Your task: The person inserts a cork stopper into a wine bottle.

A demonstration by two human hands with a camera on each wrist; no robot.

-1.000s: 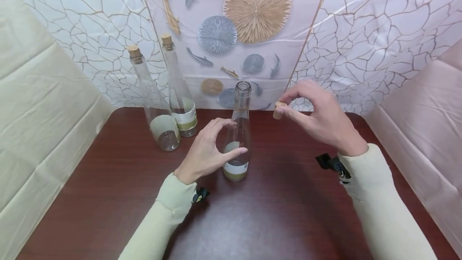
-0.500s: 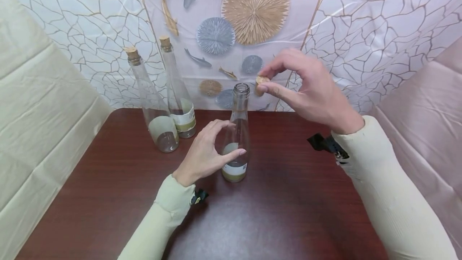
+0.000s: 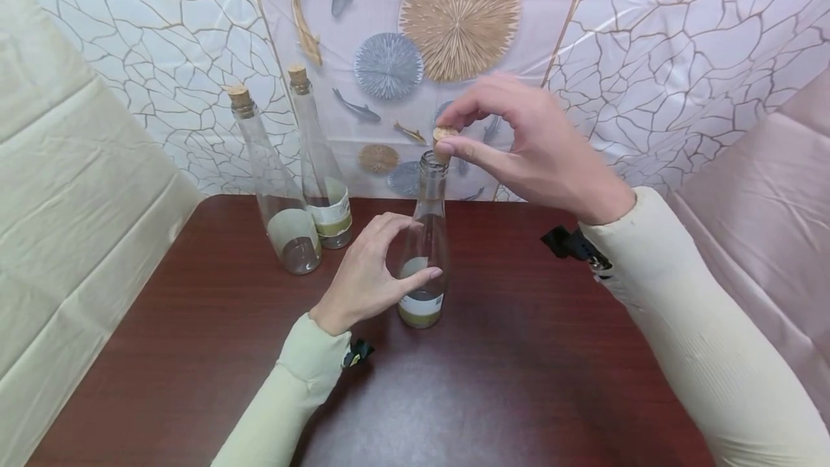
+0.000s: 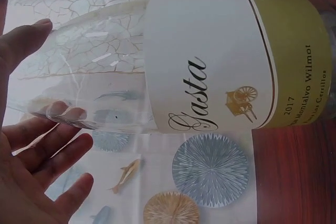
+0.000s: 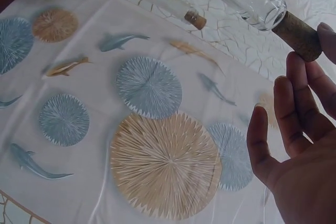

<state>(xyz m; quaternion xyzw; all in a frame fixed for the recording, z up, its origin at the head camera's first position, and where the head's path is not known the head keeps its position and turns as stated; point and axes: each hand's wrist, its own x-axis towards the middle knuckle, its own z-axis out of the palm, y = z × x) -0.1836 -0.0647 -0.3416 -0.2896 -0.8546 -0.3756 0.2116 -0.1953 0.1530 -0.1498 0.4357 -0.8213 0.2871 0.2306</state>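
Observation:
A clear glass bottle (image 3: 433,240) with a white and green label (image 4: 205,51) stands upright in front of me. My left hand (image 3: 364,276) curves around its body, thumb on the near side and fingers on the far side. Above it, my right hand (image 3: 541,146) pinches a cork (image 3: 444,138) between thumb and fingertips. The right wrist view has the lower end of the cork (image 5: 299,35) right at the bottle's mouth (image 5: 275,17), with most of its length outside the neck. The other right fingers extend loosely below.
Two more glass bottles, a nearer one (image 3: 275,179) and a farther one (image 3: 320,164), stand corked at the back left of the dark red table (image 3: 506,352). A patterned cloth backdrop (image 3: 389,6) rises behind the table, with pale cloth sides.
My right hand has carried the cork leftward and up from beside the bottle, then down to its mouth. The left hand and the bottle have stayed in place.

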